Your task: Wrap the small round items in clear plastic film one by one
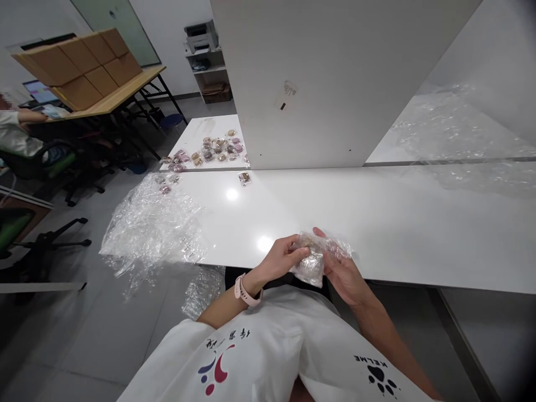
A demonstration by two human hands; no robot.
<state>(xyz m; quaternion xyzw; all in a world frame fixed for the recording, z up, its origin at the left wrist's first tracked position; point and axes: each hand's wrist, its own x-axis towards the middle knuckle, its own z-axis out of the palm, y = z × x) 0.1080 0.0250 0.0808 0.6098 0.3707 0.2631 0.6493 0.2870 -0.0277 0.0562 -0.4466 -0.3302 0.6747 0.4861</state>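
Both my hands hold a piece of clear bubble wrap (310, 271) over the near edge of the white table, close to my body. My left hand (288, 257), with a pink watch band at the wrist, pinches it from the left with the thumb on top. From the right, my right hand (341, 273) grips the same wrap, its fingers partly behind the film. Something pale brownish shows faintly inside, but I cannot make out what it is. Farther off on the table lies one small wrapped brown item (244, 178).
A heap of bubble wrap (151, 223) hangs over the table's left end. Several small wrapped round items (220, 146) lie beyond it. A tall grey-white panel (318, 84) stands along the far edge. More clear film (469, 123) lies at right. A person (17, 131) sits far left.
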